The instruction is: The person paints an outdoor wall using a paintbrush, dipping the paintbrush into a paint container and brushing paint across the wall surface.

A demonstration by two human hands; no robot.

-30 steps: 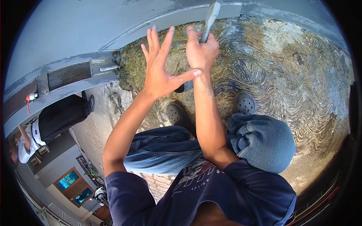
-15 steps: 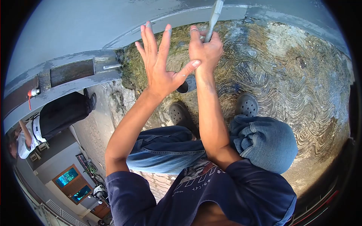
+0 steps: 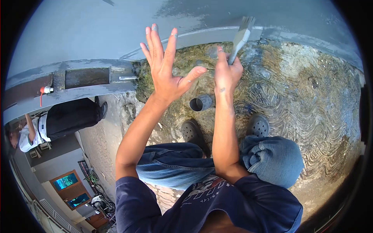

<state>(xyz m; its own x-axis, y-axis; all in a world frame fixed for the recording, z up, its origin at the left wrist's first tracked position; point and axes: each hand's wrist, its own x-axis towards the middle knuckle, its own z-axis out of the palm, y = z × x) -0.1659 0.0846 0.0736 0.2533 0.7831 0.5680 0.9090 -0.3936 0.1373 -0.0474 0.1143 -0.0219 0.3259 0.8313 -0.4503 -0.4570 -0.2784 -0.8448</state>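
My right hand [image 3: 227,73] is wrapped round the handle of a paintbrush [image 3: 241,39], its grey-coated bristles pointing up near the bottom of the wall. Raised in the air, my left hand [image 3: 166,70] has its fingers spread and holds nothing; grey smears mark some fingertips. The grey wall [image 3: 116,27] ahead shows lighter and darker patches of paint. Below and between my hands, a grey paint cup [image 3: 201,103] stands on the ground; what is inside it cannot be made out.
Rough, mossy concrete [image 3: 287,89] with wavy ridges lies under my clogs [image 3: 258,125]. Along the wall at left are a dark recess [image 3: 87,77], a short white pipe [image 3: 127,78] and a red-handled tap [image 3: 46,90]. Another person [image 3: 72,118] stands beyond. A motorcycle [image 3: 101,204] is farther back.
My right hand has moved away from my left, and the brush now shows whole, bristles included. The cup has come into fuller view. My left hand stays spread.
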